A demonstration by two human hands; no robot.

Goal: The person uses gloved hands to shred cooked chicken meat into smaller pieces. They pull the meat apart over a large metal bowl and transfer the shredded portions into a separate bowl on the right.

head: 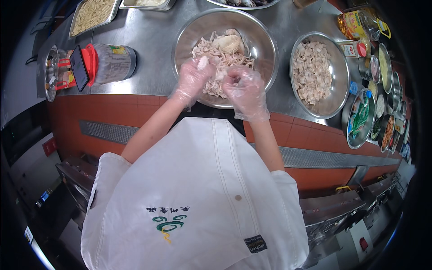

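Observation:
A large stainless steel bowl stands at the table edge in front of me, with shredded cooked meat, probably chicken, and a bigger pale unshredded piece at its back. My left hand, in a clear plastic glove, is over the bowl's near left part, its fingers closed on a small piece of white meat. Gloved the same way, my right hand is over the near right part, fingertips curled together beside the shreds; whether they pinch a shred is hard to see.
Right of the bowl stands a steel basin of pale sliced pieces, then a basin with green packets, and an oil bottle. To the left are a large red-lidded jar, a phone leaning on it, and a tray of pale strips.

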